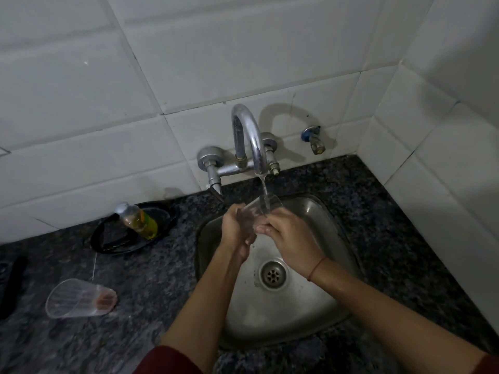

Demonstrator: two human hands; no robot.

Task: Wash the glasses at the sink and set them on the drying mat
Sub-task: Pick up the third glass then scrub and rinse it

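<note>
Under the tap (248,136), a clear, wet glass (258,211) tilts into the running water, left hand (236,228) and right hand (291,240) each with fingers curled round it.

We are in a small home kitchen, at its washing-up corner. We see a stainless steel sink (270,314) set into a dark speckled stone counter (151,265), with white wall tiles (108,103) meeting in a corner behind it. A wall-mounted chrome tap (249,136) runs water over a clear glass (259,211) above the basin, and a small valve (314,139) sits on the tiles beside it. On the counter we find a bottle of yellow liquid (139,220) leaning in a black dish (113,248) and a used drinking glass (81,298) on its side
</note>
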